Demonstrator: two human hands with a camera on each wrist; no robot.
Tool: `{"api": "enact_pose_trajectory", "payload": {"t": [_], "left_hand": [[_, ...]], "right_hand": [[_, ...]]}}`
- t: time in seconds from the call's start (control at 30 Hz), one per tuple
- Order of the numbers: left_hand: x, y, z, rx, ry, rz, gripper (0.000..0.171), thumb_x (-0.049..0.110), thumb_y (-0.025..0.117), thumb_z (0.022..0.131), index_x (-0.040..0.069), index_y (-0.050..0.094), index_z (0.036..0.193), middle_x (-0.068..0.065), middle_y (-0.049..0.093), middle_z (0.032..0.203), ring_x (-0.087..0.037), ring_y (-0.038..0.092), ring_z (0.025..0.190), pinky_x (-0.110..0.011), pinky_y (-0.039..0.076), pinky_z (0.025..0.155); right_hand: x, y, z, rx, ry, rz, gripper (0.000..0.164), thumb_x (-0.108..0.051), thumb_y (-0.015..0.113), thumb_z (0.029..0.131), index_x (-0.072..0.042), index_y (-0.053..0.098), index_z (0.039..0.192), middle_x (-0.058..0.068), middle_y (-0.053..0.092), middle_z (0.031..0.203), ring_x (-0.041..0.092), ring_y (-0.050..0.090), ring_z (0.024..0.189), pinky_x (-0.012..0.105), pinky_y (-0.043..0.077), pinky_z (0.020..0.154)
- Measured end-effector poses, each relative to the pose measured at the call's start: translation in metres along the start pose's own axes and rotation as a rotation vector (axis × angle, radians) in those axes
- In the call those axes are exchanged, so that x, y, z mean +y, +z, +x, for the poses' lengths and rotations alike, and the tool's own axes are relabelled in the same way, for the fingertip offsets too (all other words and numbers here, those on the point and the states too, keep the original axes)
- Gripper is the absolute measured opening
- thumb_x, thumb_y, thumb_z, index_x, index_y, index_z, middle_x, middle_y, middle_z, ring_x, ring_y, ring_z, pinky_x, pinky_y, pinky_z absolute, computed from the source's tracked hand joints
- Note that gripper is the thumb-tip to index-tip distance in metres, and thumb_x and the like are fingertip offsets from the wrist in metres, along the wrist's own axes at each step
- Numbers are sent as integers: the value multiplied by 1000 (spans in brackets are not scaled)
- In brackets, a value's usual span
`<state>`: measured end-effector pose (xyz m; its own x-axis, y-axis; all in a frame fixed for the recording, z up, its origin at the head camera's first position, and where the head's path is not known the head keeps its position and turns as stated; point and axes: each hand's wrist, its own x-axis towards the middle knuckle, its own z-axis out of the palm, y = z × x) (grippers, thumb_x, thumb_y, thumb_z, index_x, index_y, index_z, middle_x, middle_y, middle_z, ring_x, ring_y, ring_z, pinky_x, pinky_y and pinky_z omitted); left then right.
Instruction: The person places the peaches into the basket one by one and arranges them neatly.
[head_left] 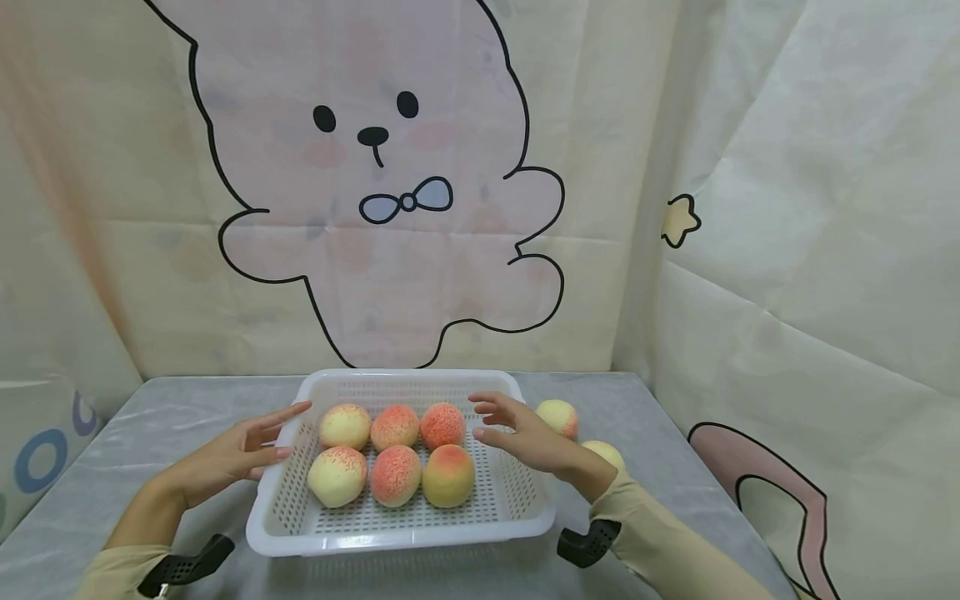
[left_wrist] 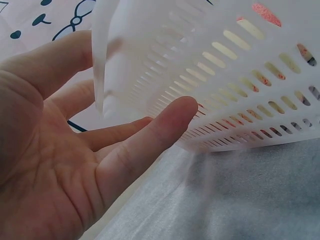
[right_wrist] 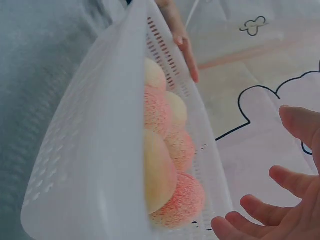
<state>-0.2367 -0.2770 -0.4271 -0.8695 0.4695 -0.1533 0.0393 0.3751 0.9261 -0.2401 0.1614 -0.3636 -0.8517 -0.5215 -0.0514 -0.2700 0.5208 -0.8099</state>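
Observation:
A white plastic basket (head_left: 405, 542) with slotted walls holds several peaches (head_left: 395, 476) in two rows. At its left end my left hand (head_left: 217, 462) rests against the rim, fingers extended along it. The left wrist view shows the thumb (left_wrist: 170, 125) in front of the slotted wall and other fingers partly behind the rim. Over the basket's right end hovers my right hand (head_left: 525, 433), its fingers loosely spread and holding nothing. Nearest to it is a red-speckled peach (head_left: 442, 425) in the back row. The right wrist view shows those fingers (right_wrist: 265, 210) apart from the fruit.
Two more peaches lie on the grey-covered table (head_left: 210, 400) right of the basket: one pale with a pink side (head_left: 557, 418), the other a yellowish peach (head_left: 604, 455) partly hidden by my right forearm. A printed curtain (head_left: 585, 125) hangs behind the table.

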Motion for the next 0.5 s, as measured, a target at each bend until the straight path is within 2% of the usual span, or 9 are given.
{"api": "enact_pose_trajectory", "payload": {"t": [0.2,0.3,0.5], "left_hand": [[0,0,0,9,-11,2,68,24,54,98,31,18,155,-28,19,158,-34,47,133,-37,52,87],[1,0,0,9,-7,5,68,24,54,98,31,18,155,-29,19,158,-35,47,133,-36,52,87],[1,0,-1,6,2,6,67,23,53,99,31,18,155,-28,20,158,-35,46,134,-35,52,87]], "right_hand": [[-1,-11,-5,18,-58,13,51,-34,55,98,-22,40,145,10,42,151,35,44,136,54,43,105],[-1,-20,-10,33,-95,33,50,-31,54,99,-17,41,144,12,44,150,35,46,134,52,44,104],[6,-35,-22,89,-87,94,49,-30,55,98,-15,42,143,13,46,148,38,46,135,49,44,105]]}}
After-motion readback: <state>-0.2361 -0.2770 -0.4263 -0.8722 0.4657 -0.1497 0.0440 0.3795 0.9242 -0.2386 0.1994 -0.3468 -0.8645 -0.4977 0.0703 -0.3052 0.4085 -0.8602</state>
